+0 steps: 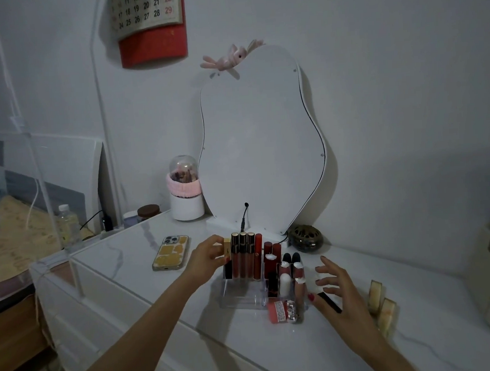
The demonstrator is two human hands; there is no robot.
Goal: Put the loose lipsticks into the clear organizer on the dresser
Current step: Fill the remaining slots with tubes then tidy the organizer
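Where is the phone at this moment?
In the head view the phone lies flat on the dresser top, left of the clear organizer and just beyond the left hand.

Single view only, head camera, worn by person. Looks forward and down from standing height onto white dresser top (133, 249), near edge close below lens. Faces wall with wavy mirror (261, 144). Wide angle, edges bend. Both forearms enter from bottom edge. Bed (8, 228) visible at far left.
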